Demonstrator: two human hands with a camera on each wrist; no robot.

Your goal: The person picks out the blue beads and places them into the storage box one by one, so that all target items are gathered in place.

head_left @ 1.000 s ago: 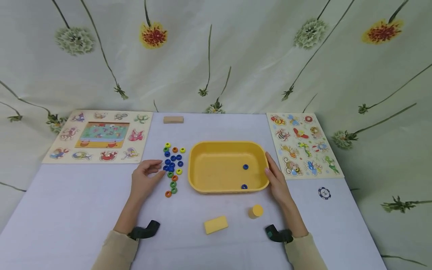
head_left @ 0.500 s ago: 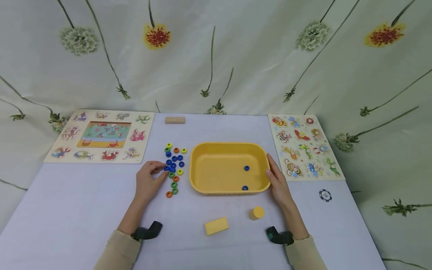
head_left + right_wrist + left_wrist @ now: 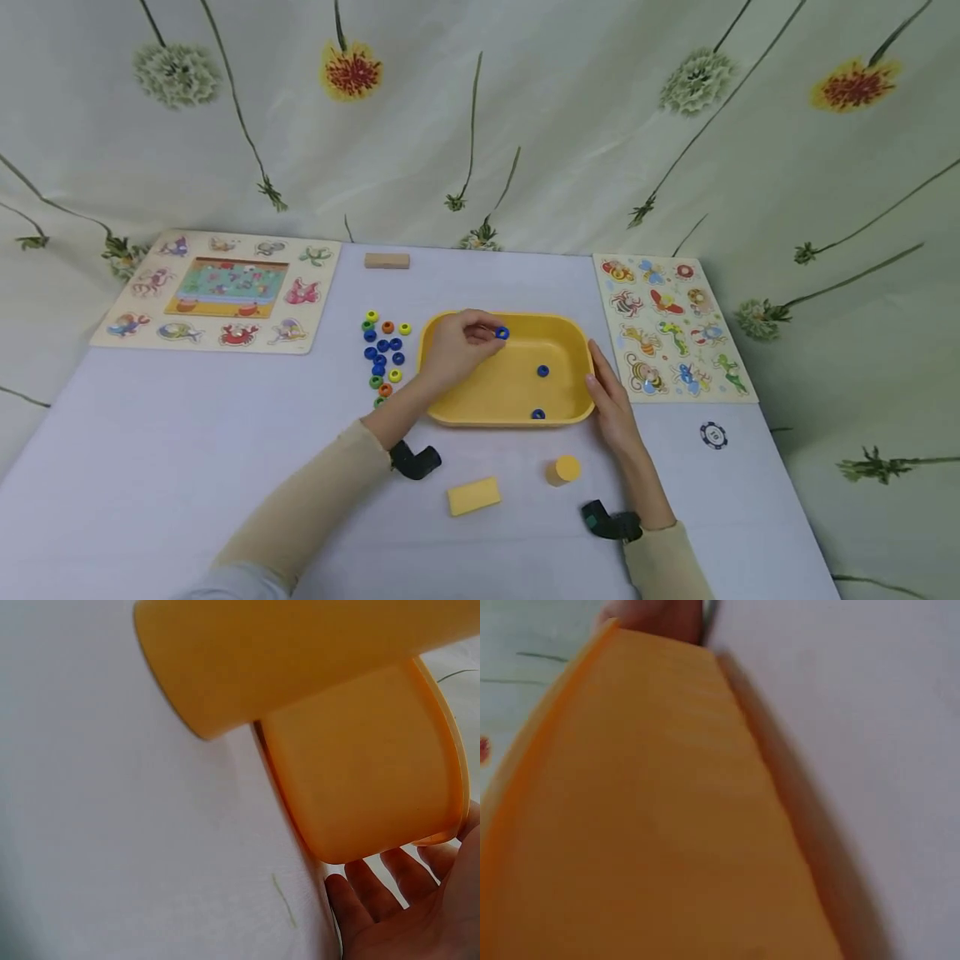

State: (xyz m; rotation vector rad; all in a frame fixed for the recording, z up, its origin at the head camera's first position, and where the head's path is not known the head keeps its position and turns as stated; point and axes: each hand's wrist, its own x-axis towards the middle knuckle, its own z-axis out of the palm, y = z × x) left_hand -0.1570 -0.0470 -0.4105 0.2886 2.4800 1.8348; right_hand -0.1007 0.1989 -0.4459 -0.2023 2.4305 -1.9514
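In the head view my left hand (image 3: pixel 456 350) is over the left part of a yellow plastic tray (image 3: pixel 465 419), pinching a blue bead (image 3: pixel 502 332) between thumb and fingertips. Two more blue beads lie in the tray, one near its middle right (image 3: pixel 543 371), the other by the front wall (image 3: pixel 538 414). My right hand (image 3: pixel 617 417) holds the tray's right end, thumb at the rim and fingers along the outside wall. The right wrist view shows those fingers (image 3: pixel 409 881) beside the tray wall (image 3: pixel 367 765). Tray wall (image 3: pixel 652 787) fills most of the left wrist view, hiding the bead.
Loose blue, green, yellow and orange beads (image 3: pixel 380 361) lie left of the tray. In front are a yellow block (image 3: pixel 474 497) and a yellow cylinder (image 3: pixel 563 471). Picture boards stand left (image 3: pixel 225 292) and right (image 3: pixel 667 329); a wooden block (image 3: pixel 387 261) and a chip (image 3: pixel 714 435) lie farther out.
My left hand has moved right from the loose beads to over the tray, carrying one blue bead. My right hand keeps its place at the tray's right end.
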